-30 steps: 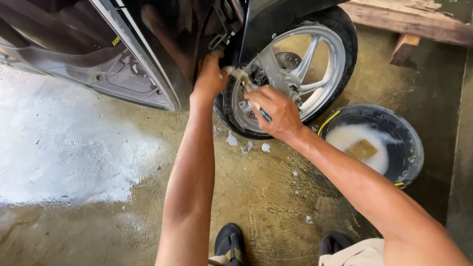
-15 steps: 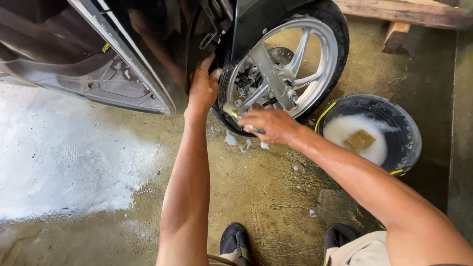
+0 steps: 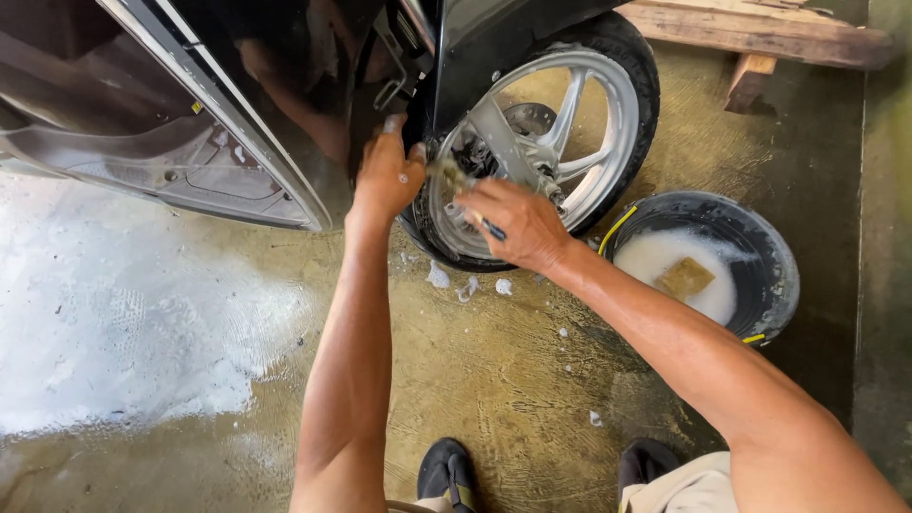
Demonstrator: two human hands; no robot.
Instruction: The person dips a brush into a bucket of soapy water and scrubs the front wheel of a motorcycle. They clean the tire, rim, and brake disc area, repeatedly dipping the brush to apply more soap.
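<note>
At the far left, foamy water (image 3: 104,342) spreads pale across the wet concrete floor (image 3: 494,399), below the dark glossy body panel (image 3: 190,142) of a scooter. Right of that, the left hand (image 3: 385,180) rests against the tyre (image 3: 646,85) edge where the wheel meets the fender, fingers curled over the rubber and holding nothing loose. Just beside it, the right hand (image 3: 518,223) is closed around a small brush (image 3: 454,178); its blue handle end pokes out below the fingers, and the bristle end presses onto the silver spoked wheel (image 3: 560,142) near the hub, between both hands. Bits of foam lie under the wheel. Further right stands a black bucket (image 3: 774,275) of soapy water with a tan sponge (image 3: 686,277) floating in it, and a wooden plank (image 3: 760,28) lies beyond
</note>
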